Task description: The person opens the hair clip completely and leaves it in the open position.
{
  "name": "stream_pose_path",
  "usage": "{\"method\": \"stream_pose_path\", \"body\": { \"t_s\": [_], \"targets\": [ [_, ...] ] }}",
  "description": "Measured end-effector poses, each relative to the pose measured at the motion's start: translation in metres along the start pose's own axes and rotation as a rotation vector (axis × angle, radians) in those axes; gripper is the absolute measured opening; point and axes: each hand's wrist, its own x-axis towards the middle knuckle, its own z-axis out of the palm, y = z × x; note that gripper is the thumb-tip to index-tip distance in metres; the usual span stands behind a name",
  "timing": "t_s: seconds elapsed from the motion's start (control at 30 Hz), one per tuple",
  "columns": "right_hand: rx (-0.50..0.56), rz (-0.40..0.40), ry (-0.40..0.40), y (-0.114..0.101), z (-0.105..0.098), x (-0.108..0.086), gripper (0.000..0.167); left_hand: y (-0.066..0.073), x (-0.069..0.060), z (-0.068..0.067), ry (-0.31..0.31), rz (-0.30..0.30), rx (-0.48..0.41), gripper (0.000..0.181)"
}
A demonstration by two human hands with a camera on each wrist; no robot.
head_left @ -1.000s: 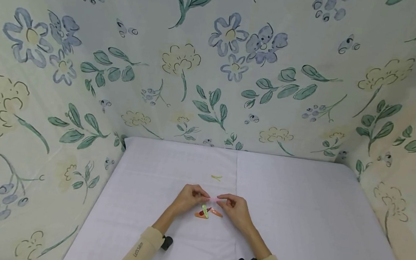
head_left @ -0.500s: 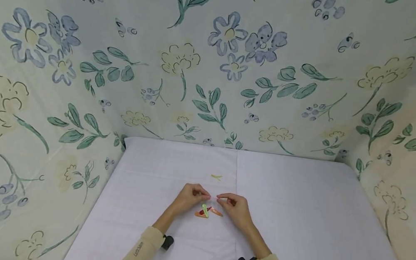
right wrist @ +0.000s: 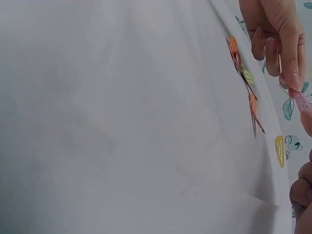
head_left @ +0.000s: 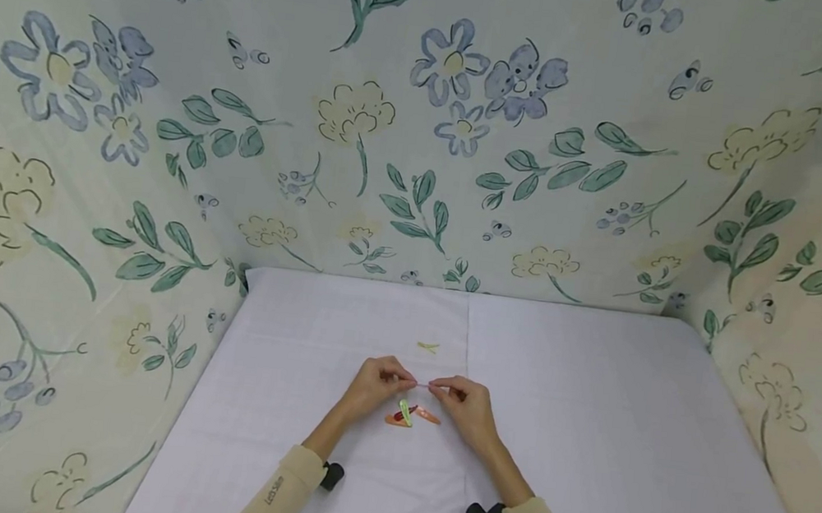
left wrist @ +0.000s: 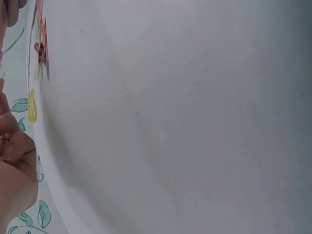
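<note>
A small pink snap hair clip (right wrist: pixel 302 101) is stretched between both hands above the cloth. At one end, my left hand (head_left: pixel 374 388) pinches it between thumb and fingertips. The other end is pinched by my right hand (head_left: pixel 471 408); part of the clip is hidden by fingers. Just below the hands in the head view lies a small group of snap clips: a green clip (head_left: pixel 405 411) across a red clip (head_left: pixel 399 416), with one orange clip (head_left: pixel 397 423) under them and another orange clip (head_left: pixel 429 416) to the right.
A yellow snap clip (head_left: pixel 428 346) lies apart, beyond the hands. The table is covered by a white cloth (head_left: pixel 572 437) with a seam running down it. Floral fabric (head_left: pixel 422 142) hangs at the back and both sides.
Both hands have risen slightly with the pink clip, which now looks thinner, seen more edge-on. The clips on the cloth stay in place.
</note>
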Motion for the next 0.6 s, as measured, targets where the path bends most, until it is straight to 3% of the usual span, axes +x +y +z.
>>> {"method": "stream_pose_path", "body": {
  "t_s": [0.27, 0.6],
  "targets": [
    [-0.022, -0.035, 0.064, -0.003, 0.003, 0.004, 0.006, 0.001, 0.0, 0.0, 0.037, 0.035, -0.04, 0.007],
    [-0.011, -0.065, 0.098, -0.006, 0.005, 0.011, 0.008, 0.002, 0.003, -0.001, 0.089, 0.071, -0.006, 0.007]
  ]
}}
